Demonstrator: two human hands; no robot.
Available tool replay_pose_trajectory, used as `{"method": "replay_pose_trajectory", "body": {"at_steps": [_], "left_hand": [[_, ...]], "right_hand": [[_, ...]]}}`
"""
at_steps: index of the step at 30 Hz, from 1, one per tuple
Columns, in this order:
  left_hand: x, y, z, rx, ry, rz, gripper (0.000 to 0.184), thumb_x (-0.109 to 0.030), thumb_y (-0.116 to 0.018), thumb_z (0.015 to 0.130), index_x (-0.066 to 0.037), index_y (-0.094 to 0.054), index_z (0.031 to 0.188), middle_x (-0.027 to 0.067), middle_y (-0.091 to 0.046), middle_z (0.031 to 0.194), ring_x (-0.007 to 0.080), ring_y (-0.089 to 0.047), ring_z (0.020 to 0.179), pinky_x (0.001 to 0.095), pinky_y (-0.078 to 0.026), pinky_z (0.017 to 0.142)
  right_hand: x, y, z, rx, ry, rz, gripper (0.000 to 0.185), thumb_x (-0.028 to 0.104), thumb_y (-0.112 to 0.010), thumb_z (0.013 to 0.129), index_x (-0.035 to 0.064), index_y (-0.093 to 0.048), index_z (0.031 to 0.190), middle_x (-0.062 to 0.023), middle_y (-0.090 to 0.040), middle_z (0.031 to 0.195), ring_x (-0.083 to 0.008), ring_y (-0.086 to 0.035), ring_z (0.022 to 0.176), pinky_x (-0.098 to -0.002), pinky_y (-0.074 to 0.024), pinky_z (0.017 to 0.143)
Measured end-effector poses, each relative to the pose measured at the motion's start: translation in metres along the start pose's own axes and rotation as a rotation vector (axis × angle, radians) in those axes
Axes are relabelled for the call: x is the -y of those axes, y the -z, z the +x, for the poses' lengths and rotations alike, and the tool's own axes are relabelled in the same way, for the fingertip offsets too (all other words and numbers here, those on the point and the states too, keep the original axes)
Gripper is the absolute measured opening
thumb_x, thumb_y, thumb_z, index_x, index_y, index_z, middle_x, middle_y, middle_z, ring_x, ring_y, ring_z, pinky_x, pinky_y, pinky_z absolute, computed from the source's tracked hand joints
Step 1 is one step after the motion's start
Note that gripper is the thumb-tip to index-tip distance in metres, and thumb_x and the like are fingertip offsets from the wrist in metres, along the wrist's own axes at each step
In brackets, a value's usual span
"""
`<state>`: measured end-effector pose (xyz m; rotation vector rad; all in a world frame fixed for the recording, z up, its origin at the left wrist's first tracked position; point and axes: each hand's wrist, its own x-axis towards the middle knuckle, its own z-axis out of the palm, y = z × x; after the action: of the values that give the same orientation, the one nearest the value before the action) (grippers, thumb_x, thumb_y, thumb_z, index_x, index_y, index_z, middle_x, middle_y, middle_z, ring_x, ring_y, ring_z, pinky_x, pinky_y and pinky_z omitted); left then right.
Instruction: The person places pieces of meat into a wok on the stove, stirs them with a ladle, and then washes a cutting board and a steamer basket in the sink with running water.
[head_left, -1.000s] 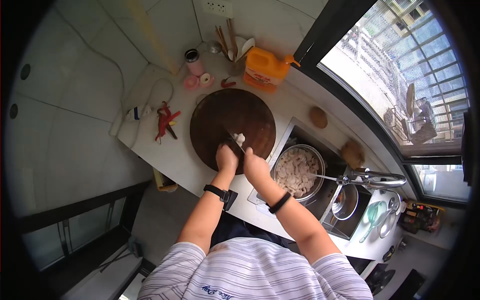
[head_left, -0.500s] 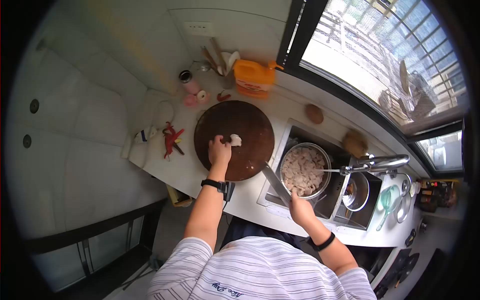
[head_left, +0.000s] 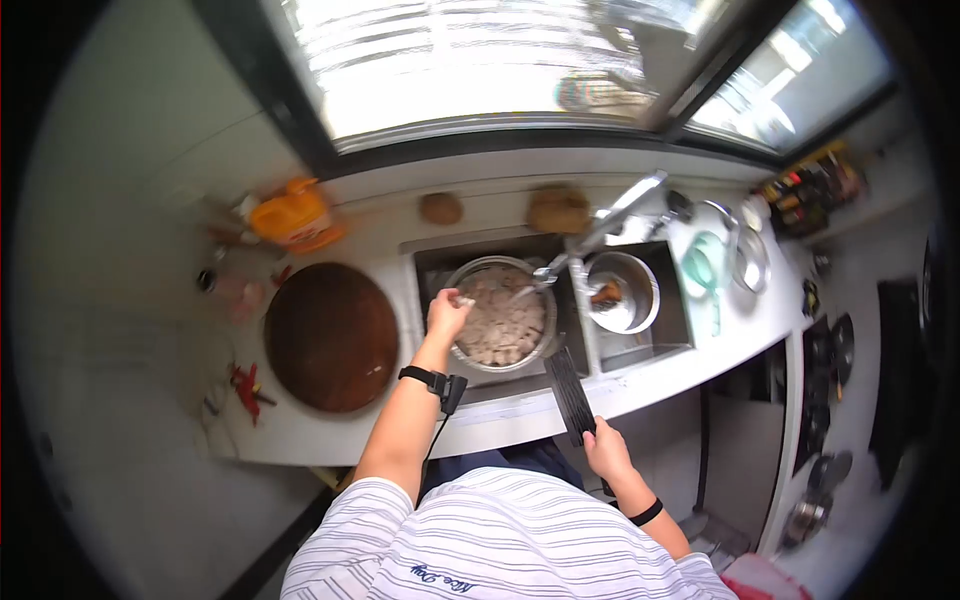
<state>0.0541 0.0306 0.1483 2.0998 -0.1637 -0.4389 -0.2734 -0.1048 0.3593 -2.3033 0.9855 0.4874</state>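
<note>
My left hand (head_left: 448, 314) is at the left rim of a round metal bowl (head_left: 547, 345), fingers closed on a small pale piece of meat (head_left: 463, 301). The bowl stands in the left sink basin, filled with pale meat pieces (head_left: 502, 318) and water, under a running faucet (head_left: 610, 222). My right hand (head_left: 607, 450) grips a cleaver (head_left: 571, 396) by its handle in front of the sink's edge. Its broad blade looks dark and points up and left. A round brown chopping board (head_left: 330, 335) lies left of the sink, with a tiny pale scrap on it.
A metal pot (head_left: 645, 305) with something brown in it sits in the right basin. Red chilies (head_left: 248, 392) and an orange jug (head_left: 297, 216) are left. Round brown objects stand behind the sink. A green strainer (head_left: 703, 262) and metal lid (head_left: 750, 265) lie right.
My left hand has carried the meat piece from the chopping board rightward to the bowl. The cleaver has moved away from the board, toward the counter's front. The view has turned right.
</note>
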Motion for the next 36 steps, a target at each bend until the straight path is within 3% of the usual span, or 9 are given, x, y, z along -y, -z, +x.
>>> {"method": "replay_pose_trajectory", "body": {"at_steps": [5, 16, 19, 25, 26, 27, 28, 32, 36], "left_hand": [[-0.075, -0.051, 0.007, 0.499, 0.523, -0.952, 0.033, 0.002, -0.048, 0.080, -0.001, -0.051, 0.113, 0.0128, -0.059, 0.096, 0.0221, -0.061, 0.084, 0.0288, -0.054, 0.069], [-0.062, -0.087, 0.031, 0.252, 0.601, -1.184, 0.013, -0.022, -0.056, 0.086, -0.010, -0.060, 0.089, 0.0044, -0.058, 0.083, 0.0134, -0.052, 0.067, 0.0270, -0.041, 0.054], [-0.048, -0.093, 0.029, 0.033, 0.688, -1.048, 0.023, -0.034, -0.050, 0.085, -0.020, -0.048, 0.067, -0.0081, -0.045, 0.055, 0.0125, -0.043, 0.047, 0.0265, -0.033, 0.043], [-0.039, -0.080, 0.005, -0.396, 0.502, -0.623, 0.023, -0.031, -0.039, 0.085, -0.015, -0.054, 0.077, -0.0006, -0.045, 0.054, 0.0120, -0.034, 0.039, 0.0273, -0.025, 0.035], [-0.038, -0.068, -0.004, -0.315, 0.533, -0.837, 0.025, -0.027, -0.037, 0.086, -0.011, -0.055, 0.092, 0.0037, -0.053, 0.070, 0.0127, -0.042, 0.048, 0.0271, -0.029, 0.037], [-0.063, -0.087, -0.028, -0.562, 0.362, -0.608, 0.032, -0.019, -0.044, 0.084, -0.010, -0.048, 0.114, 0.0086, -0.055, 0.094, 0.0170, -0.052, 0.066, 0.0287, -0.041, 0.046], [-0.104, -0.075, -0.052, -0.356, 0.453, -0.274, 0.054, -0.011, -0.053, 0.077, -0.013, -0.038, 0.128, 0.0108, -0.050, 0.113, 0.0232, -0.054, 0.087, 0.0332, -0.048, 0.068], [-0.121, -0.053, -0.076, -0.712, 0.441, 0.037, 0.057, -0.001, -0.056, 0.064, -0.004, -0.047, 0.120, 0.0173, -0.039, 0.127, 0.0296, -0.043, 0.114, 0.0342, -0.037, 0.095], [-0.130, -0.046, -0.096, -0.907, 0.241, 0.184, 0.050, 0.001, -0.056, 0.063, -0.002, -0.053, 0.112, 0.0190, -0.043, 0.123, 0.0305, -0.043, 0.113, 0.0367, -0.035, 0.096]], "right_hand": [[-0.056, 0.031, -0.021, -0.314, -0.209, 0.109, 0.028, 0.021, -0.057, 0.082, 0.0076, -0.049, 0.105, -0.0184, -0.063, 0.085, -0.0378, -0.060, 0.081, -0.0450, -0.0466, 0.070], [-0.275, 0.102, 0.059, -0.664, -0.636, -0.155, 0.036, 0.021, -0.059, 0.080, 0.0159, -0.046, 0.113, -0.0157, -0.057, 0.099, -0.0320, -0.060, 0.088, -0.0443, -0.0463, 0.075], [-0.333, 0.129, 0.112, -0.729, -0.582, -0.173, 0.031, 0.017, -0.052, 0.081, 0.0175, -0.048, 0.112, -0.0155, -0.056, 0.089, -0.0321, -0.060, 0.082, -0.0443, -0.0462, 0.070], [-0.403, 0.144, 0.218, -0.813, -0.378, -0.103, 0.035, 0.008, -0.043, 0.084, 0.0186, -0.047, 0.118, -0.0177, -0.053, 0.092, -0.0343, -0.057, 0.086, -0.0467, -0.0458, 0.073], [-0.405, 0.144, 0.234, -0.782, -0.368, -0.074, 0.036, 0.009, -0.044, 0.084, 0.0189, -0.047, 0.118, -0.0181, -0.053, 0.092, -0.0350, -0.057, 0.085, -0.0476, -0.0456, 0.073], [-0.406, 0.149, 0.244, -0.731, -0.407, 0.009, 0.032, 0.011, -0.046, 0.084, 0.0184, -0.049, 0.115, -0.0183, -0.052, 0.092, -0.0366, -0.056, 0.084, -0.0495, -0.0449, 0.074], [-0.424, 0.133, 0.272, -0.846, -0.484, 0.190, 0.026, 0.014, -0.053, 0.081, 0.0152, -0.054, 0.107, -0.0179, -0.053, 0.093, -0.0364, -0.056, 0.084, -0.0485, -0.0448, 0.074], [-0.369, 0.174, 0.257, -0.863, -0.088, 0.441, 0.027, 0.027, -0.062, 0.080, 0.0080, -0.059, 0.098, -0.0134, -0.058, 0.088, -0.0281, -0.058, 0.082, -0.0385, -0.0470, 0.071], [-0.329, 0.188, 0.267, -0.175, -0.172, 1.131, 0.047, 0.033, -0.068, 0.076, -0.0037, -0.056, 0.103, -0.0102, -0.064, 0.076, -0.0205, -0.060, 0.068, -0.0328, -0.0486, 0.063]]}}
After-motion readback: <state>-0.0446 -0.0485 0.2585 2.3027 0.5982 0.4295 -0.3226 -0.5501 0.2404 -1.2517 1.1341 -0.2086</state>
